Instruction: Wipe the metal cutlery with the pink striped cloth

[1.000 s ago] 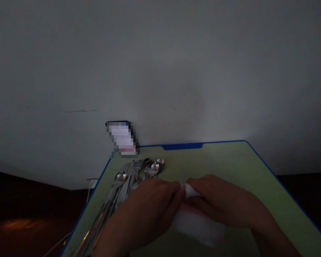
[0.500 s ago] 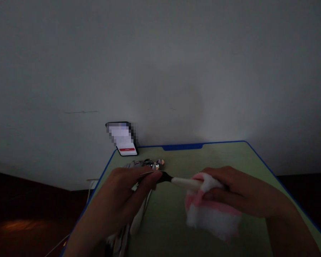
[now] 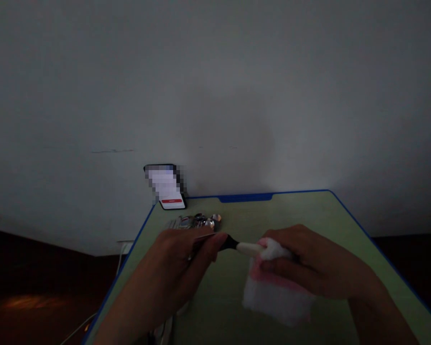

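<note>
Between my hands, level above the table, is a white-handled piece of cutlery point(image 3: 247, 248) with a dark metal neck. My left hand point(image 3: 185, 263) is closed on its metal end, pinched between thumb and fingers, so its head is mostly hidden and I cannot tell its kind. My right hand point(image 3: 309, 263) is wrapped around the other end through a pink and white cloth point(image 3: 278, 302), which hangs down below the fingers. Behind my left hand lies a heap of shiny metal cutlery point(image 3: 210, 221). More cutlery point(image 3: 163, 330) shows below my left wrist, partly covered by the arm.
A phone point(image 3: 170, 191) with a lit, partly blurred screen leans on the wall at the back left of the table. The green table top point(image 3: 290, 211) has a blue rim. A grey wall point(image 3: 237, 96) stands behind it. At the left, a white cable point(image 3: 120, 258) hangs down.
My right hand and the cloth have moved a little left along the handle, covering more of it. My left hand has shifted slightly right and down, still holding the metal end.
</note>
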